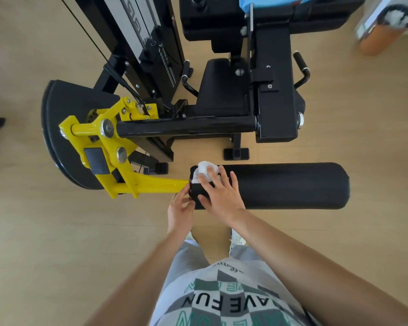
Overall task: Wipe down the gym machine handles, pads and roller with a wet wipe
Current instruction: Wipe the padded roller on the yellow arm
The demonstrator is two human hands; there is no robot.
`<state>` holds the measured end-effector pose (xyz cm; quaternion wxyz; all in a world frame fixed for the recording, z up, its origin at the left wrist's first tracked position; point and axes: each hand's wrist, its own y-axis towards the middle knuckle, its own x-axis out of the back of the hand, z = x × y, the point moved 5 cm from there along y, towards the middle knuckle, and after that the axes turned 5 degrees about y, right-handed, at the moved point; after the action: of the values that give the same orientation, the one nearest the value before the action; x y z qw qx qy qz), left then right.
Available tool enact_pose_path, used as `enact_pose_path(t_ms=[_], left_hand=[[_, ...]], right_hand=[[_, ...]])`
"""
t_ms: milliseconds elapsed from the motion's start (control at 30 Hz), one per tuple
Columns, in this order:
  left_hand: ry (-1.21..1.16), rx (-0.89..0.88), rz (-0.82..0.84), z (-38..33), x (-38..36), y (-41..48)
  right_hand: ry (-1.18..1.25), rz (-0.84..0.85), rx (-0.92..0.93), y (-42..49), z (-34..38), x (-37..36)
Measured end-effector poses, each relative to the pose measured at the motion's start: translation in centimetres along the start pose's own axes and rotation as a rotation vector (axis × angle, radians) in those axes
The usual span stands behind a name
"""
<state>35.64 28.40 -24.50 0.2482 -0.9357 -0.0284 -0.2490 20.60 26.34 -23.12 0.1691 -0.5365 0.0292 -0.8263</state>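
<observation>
A long black padded roller [287,185] lies across the middle of the view, fixed to a yellow lever arm [156,184]. My right hand [219,191] lies flat over the roller's left end and presses a white wet wipe [204,171] onto it under the fingertips. Just left of it, my left hand [180,209] grips the roller's left end cap. The black seat pad [222,90] sits further back, with a black handle on its left [187,78] and another on its right [302,69].
The weight stack [151,43] stands at the back left, a black curved plate [66,128] beside the yellow bracket. A blue pack [269,1] rests on the top pad. An orange bin [384,29] with white waste stands at the back right on the wooden floor.
</observation>
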Motion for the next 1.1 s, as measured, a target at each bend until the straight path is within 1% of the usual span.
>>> enact_pose_path(t_ms=[133, 233, 367, 467, 633, 700, 733, 767, 867, 967, 1100], left_hand=[[-0.023, -0.005, -0.031, 0.2, -0.4, -1.3], [-0.013, 0.018, -0.020, 0.3, -0.8, -1.5], [-0.034, 0.048, -0.031, 0.1, -0.8, -1.0], [-0.049, 0.029, -0.053, -0.3, -0.8, -0.8], [-0.031, 0.053, -0.048, -1.0, -1.1, 0.1], [0.015, 0.033, -0.025, -1.5, -1.4, 0.4], [0.046, 0.013, -0.006, -1.7, -1.6, 0.3], [0.077, -0.011, 0.010, -1.6, -1.8, 0.4], [0.288, -0.096, 0.017, -0.9, -2.4, -0.2], [0.403, -0.123, -0.047, -1.2, -2.8, -0.5], [0.453, -0.107, -0.140, -2.4, -2.4, 0.2]], right_hand=[[-0.017, 0.084, 0.123, 1.6, 1.7, -0.3], [-0.070, 0.066, 0.124, 1.2, 1.1, 0.0], [-0.096, -0.030, -0.029, -1.0, -2.5, 1.2], [-0.127, -0.059, -0.144, -3.2, -5.7, 2.0], [-0.120, -0.139, -0.339, -6.2, -9.2, 3.4], [-0.090, -0.157, -0.370, -6.3, -9.3, 3.5], [-0.068, -0.156, -0.354, -6.0, -9.0, 3.4], [-0.042, -0.148, -0.321, -5.7, -8.5, 3.3], [-0.032, -0.118, -0.225, -5.0, -7.7, 2.9], [-0.043, -0.123, -0.224, -5.4, -8.9, 3.2], [-0.045, -0.144, -0.328, -7.1, -12.3, 4.3]])
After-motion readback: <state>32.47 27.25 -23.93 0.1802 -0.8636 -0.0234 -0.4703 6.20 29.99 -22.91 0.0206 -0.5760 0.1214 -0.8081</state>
